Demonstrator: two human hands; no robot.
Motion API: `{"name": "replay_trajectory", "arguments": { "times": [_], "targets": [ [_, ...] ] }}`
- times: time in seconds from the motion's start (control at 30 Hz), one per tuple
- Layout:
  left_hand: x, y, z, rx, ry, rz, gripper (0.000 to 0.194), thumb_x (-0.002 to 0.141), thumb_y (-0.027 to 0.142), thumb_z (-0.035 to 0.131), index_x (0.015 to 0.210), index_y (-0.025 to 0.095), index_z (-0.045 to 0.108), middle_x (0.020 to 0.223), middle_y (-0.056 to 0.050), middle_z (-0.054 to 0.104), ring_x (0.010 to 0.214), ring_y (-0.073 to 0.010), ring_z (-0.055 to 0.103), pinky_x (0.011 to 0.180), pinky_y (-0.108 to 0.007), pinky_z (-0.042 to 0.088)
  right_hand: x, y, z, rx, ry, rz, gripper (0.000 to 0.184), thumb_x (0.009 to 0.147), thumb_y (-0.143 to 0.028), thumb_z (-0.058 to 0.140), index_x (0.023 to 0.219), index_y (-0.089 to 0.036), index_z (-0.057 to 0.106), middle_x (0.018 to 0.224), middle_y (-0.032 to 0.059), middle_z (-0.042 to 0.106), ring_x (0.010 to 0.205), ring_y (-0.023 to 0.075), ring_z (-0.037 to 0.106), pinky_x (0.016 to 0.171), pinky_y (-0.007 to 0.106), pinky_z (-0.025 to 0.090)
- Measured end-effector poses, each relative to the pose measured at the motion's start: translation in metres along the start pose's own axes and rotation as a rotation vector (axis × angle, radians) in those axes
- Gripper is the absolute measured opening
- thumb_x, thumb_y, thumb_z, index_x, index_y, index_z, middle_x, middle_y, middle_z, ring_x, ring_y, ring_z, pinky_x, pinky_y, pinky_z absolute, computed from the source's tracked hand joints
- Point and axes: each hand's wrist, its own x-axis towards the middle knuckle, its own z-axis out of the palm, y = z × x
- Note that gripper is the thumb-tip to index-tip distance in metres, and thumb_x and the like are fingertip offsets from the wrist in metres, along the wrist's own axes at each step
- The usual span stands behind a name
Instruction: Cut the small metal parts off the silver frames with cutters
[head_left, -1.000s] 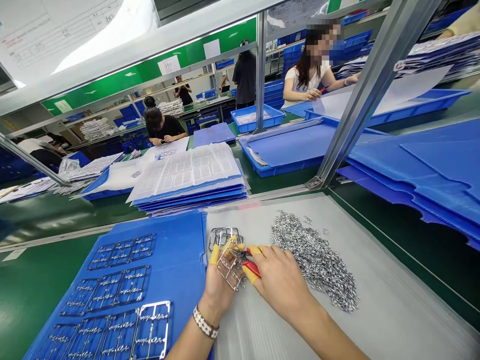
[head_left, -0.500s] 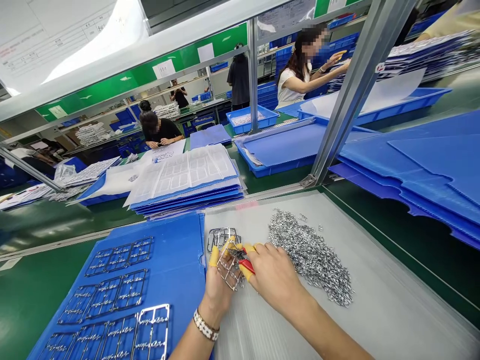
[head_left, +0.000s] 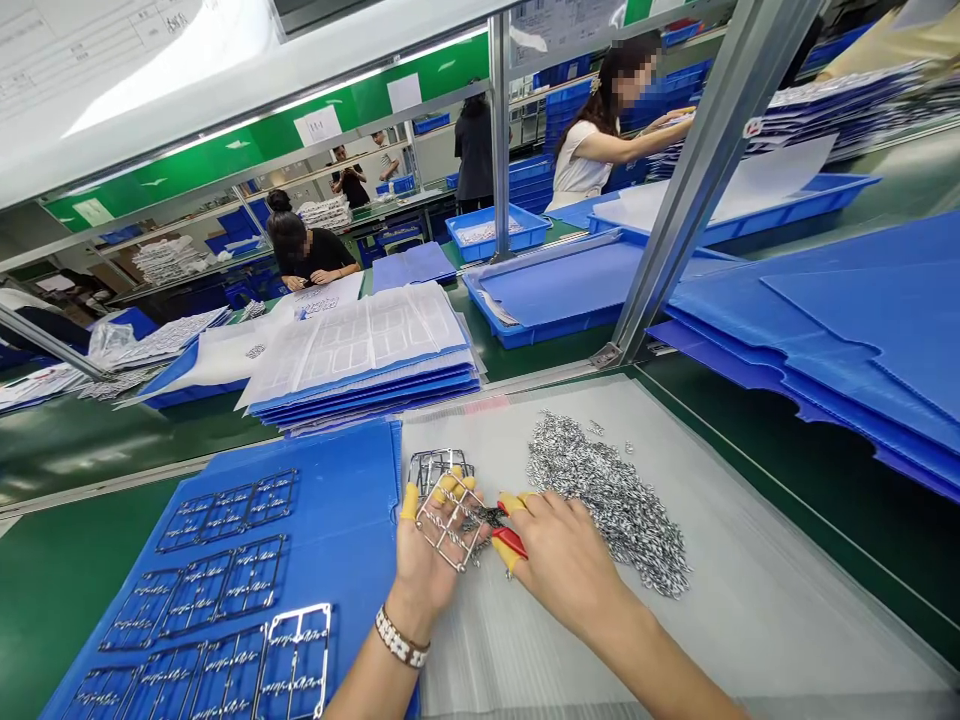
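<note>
Head view: the left hand (head_left: 424, 570) gripped a metal frame (head_left: 452, 518) above the grey sheet (head_left: 720, 600), tilted, probably to give the red-handled pliers (head_left: 510, 542) access; the right hand's (head_left: 566, 560) grip was wrapped around those. I couldn't tell whether their tips touched it.

Glossy metal frame (head_left: 452, 521), plier handles (head_left: 512, 541) probably smooth plastic, blue plastic sheet (head_left: 345, 540) (with a faint sheen)

On my remote feed, near six o'clock, the right hand (head_left: 564, 560) is hiding most of the red-handled tool (head_left: 511, 543), and its dark tip is blurring near the wire frame (head_left: 451, 522). Between seven and eight, my view's lower edge is cutting off the lowest frames (head_left: 262, 660). At two, a metal post (head_left: 694, 180) is covering some stacked sheets (head_left: 847, 98).
</note>
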Motion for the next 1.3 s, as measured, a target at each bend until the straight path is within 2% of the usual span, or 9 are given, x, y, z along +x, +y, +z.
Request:
{"name": "replay_trajectory", "arguments": {
  "times": [0.13, 0.43, 0.63, 0.83, 1.03, 1.3],
  "targets": [
    [0.0, -0.002, 0.002, 0.013, 0.015, 0.02, 0.05, 0.09, 0.054, 0.043, 0.115, 0.015, 0.063, 0.122, -0.014, 0.062, 0.107, -0.0285, 0.059, 0.074, -0.037, 0.052, 0.002, -0.006, 0.001, 0.003, -0.03, 0.0, 0.02, 0.084, -0.028, 0.058, 0.101, -0.02, 0.064, 0.095, 0.0061, 0.067, 0.092, 0.0263, 0.055, 0.075, 0.038, 0.031],
    [-0.004, -0.005, 0.005, 0.042, 0.056, 0.062, 0.05, 0.088, 0.055, 0.047, 0.113, 0.015, 0.065, 0.127, -0.012, 0.06, 0.109, -0.0269, 0.058, 0.079, -0.036, 0.051, 0.004, -0.01, -0.003, -0.028, -0.022, -0.02, 0.021, 0.082, -0.025, 0.061, 0.102, -0.019, 0.063, 0.094, 0.0071, 0.066, 0.091, 0.0266, 0.057, 0.074, 0.038, 0.033],
    [-0.005, -0.005, 0.006, 0.059, 0.064, 0.091, 0.049, 0.089, 0.054, 0.046, 0.111, 0.015, 0.066, 0.125, -0.013, 0.061, 0.106, -0.0263, 0.059, 0.079, -0.036, 0.051, 0.005, -0.013, -0.005, -0.072, -0.026, -0.042, 0.014, 0.082, -0.022, 0.062, 0.096, -0.019, 0.063, 0.089, 0.0071, 0.067, 0.087, 0.0246, 0.059, 0.071, 0.035, 0.035],
    [-0.007, 0.001, 0.012, 0.004, 0.071, 0.113, 0.05, 0.089, 0.055, 0.044, 0.108, 0.014, 0.066, 0.118, -0.013, 0.064, 0.104, -0.0266, 0.061, 0.071, -0.033, 0.052, -0.004, -0.017, -0.007, -0.048, 0.004, -0.043, 0.021, 0.083, -0.026, 0.061, 0.103, -0.02, 0.062, 0.093, 0.0069, 0.067, 0.09, 0.0256, 0.057, 0.073, 0.037, 0.033],
    [-0.005, 0.0, 0.014, -0.022, 0.113, 0.12, 0.049, 0.089, 0.054, 0.046, 0.107, 0.014, 0.067, 0.117, -0.011, 0.065, 0.105, -0.0256, 0.06, 0.076, -0.034, 0.051, -0.008, -0.028, -0.001, 0.019, 0.002, -0.078, 0.021, 0.082, -0.028, 0.063, 0.101, -0.021, 0.061, 0.091, 0.0054, 0.066, 0.089, 0.0248, 0.055, 0.074, 0.038, 0.032],
    [-0.006, -0.004, 0.012, 0.017, 0.115, 0.157, 0.049, 0.088, 0.055, 0.046, 0.105, 0.015, 0.069, 0.114, -0.01, 0.066, 0.103, -0.0241, 0.061, 0.079, -0.033, 0.051, -0.008, -0.027, 0.002, 0.023, 0.018, -0.087, 0.02, 0.081, -0.028, 0.062, 0.1, -0.021, 0.061, 0.09, 0.0059, 0.066, 0.089, 0.0249, 0.055, 0.074, 0.038, 0.031]
  ]
}}
